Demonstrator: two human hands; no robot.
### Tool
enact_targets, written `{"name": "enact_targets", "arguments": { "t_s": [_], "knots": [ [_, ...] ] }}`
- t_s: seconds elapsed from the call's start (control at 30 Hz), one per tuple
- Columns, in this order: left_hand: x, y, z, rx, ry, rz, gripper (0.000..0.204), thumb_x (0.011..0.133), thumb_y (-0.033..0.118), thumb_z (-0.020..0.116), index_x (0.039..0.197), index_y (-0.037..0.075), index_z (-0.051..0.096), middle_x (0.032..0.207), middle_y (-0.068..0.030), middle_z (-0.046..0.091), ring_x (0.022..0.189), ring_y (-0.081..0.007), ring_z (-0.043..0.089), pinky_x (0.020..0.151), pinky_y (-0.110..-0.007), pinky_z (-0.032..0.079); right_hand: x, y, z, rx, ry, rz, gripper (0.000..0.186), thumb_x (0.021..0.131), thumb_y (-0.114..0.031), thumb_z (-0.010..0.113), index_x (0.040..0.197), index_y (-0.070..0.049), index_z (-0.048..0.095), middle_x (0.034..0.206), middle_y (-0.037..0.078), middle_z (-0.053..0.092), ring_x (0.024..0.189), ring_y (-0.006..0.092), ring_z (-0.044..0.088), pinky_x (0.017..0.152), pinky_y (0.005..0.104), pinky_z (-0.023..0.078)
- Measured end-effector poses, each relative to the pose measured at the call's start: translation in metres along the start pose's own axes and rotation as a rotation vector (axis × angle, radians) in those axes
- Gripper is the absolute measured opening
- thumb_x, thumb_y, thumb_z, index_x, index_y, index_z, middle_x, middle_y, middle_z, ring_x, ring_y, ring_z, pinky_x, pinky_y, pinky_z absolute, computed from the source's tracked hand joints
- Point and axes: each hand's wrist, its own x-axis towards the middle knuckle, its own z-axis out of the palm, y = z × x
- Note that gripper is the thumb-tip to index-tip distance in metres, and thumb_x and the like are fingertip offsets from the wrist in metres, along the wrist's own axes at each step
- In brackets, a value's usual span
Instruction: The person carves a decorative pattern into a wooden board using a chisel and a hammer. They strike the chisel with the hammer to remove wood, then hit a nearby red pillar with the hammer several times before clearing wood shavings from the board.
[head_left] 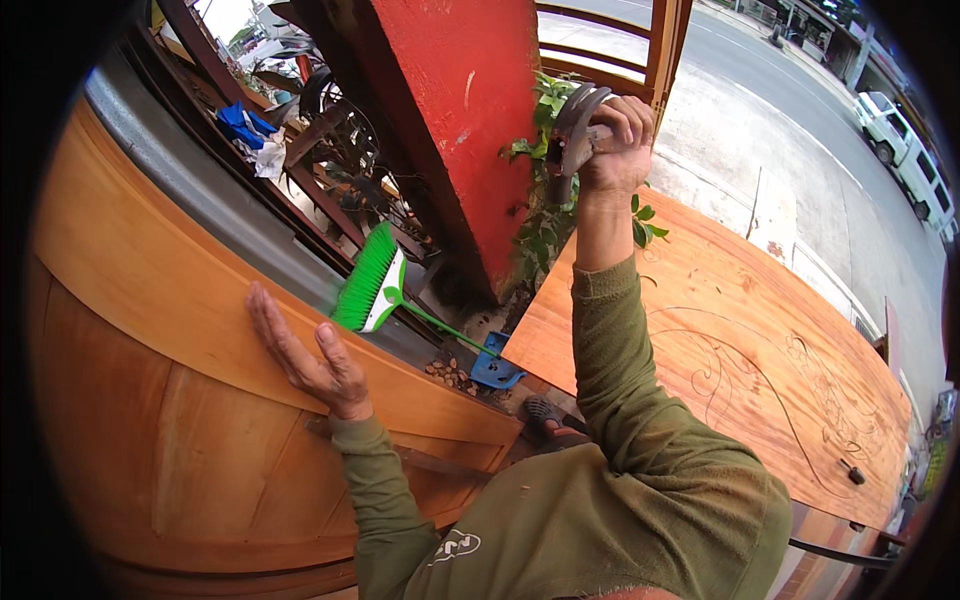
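Note:
My right hand (615, 145) is raised at the upper middle, its fingers wrapped round the handle of a grey tool with a curved, rounded body (575, 130). The tool's exact kind does not show. My left hand (315, 355) is open, fingers stretched out, over the pale edge board of a large wooden panel (220, 430) on the left; whether it touches the wood I cannot tell. Below my right hand and forearm lies a wooden board with carved scrolling lines (740, 330). A small dark-handled piece (852, 472) rests near its far right corner.
A green and white broom (372, 280) leans between the two wooden pieces, near a blue dustpan (497, 365). A red post (465, 130) stands ahead, with a leafy plant (545, 215) beside it. My sandalled foot (550, 415) shows below. A white vehicle (905, 160) is at the road.

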Motion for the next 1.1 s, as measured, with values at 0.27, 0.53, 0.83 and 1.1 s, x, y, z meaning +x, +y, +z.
{"name": "enact_targets", "arguments": {
  "t_s": [0.27, 0.53, 0.83, 1.1],
  "knots": [
    [-0.054, 0.217, 0.01, -0.93, -0.452, -0.501, 0.05, 0.109, 0.027, 0.068, 0.147, -0.003, 0.055, 0.115, -0.018, 0.075, 0.097, -0.0207, 0.073, 0.083, -0.034, 0.059, -0.169, 0.017, 0.046, 0.101, 0.218, -0.091, 0.037, 0.1, -0.015, 0.05, 0.064, -0.018, 0.046, 0.059, -0.005, 0.044, 0.057, 0.0097, 0.044, 0.06, 0.0268, 0.041],
    [-0.099, 0.294, -0.013, -0.761, -0.363, -0.311, 0.035, 0.101, 0.014, 0.077, 0.129, -0.003, 0.066, 0.11, -0.0178, 0.077, 0.093, -0.0287, 0.078, 0.08, -0.037, 0.062, -0.303, -0.012, 0.121, -1.326, 0.741, -0.163, 0.017, 0.11, -0.017, 0.06, 0.121, -0.006, 0.066, 0.116, 0.007, 0.071, 0.105, 0.0161, 0.067, 0.097, 0.0347, 0.056],
    [-0.142, 0.399, -0.012, -0.634, -0.485, -0.032, 0.039, 0.097, 0.007, 0.08, 0.132, -0.004, 0.067, 0.112, -0.0197, 0.078, 0.098, -0.0301, 0.079, 0.081, -0.038, 0.064, -0.409, -0.093, 0.221, -2.291, 0.398, -0.031, 0.046, 0.101, -0.009, 0.075, 0.144, -0.001, 0.061, 0.14, 0.014, 0.068, 0.131, 0.0244, 0.062, 0.113, 0.0401, 0.048],
    [-0.178, 0.484, 0.02, -0.72, -0.561, 0.052, 0.045, 0.094, 0.011, 0.081, 0.133, -0.002, 0.065, 0.101, -0.0159, 0.074, 0.081, -0.0307, 0.076, 0.067, -0.04, 0.06, -0.43, -0.128, 0.33, -2.436, 0.436, -0.412, 0.035, 0.099, 0.004, 0.071, 0.133, -0.003, 0.068, 0.131, 0.016, 0.071, 0.122, 0.0259, 0.069, 0.101, 0.0364, 0.057]
  ]
}}
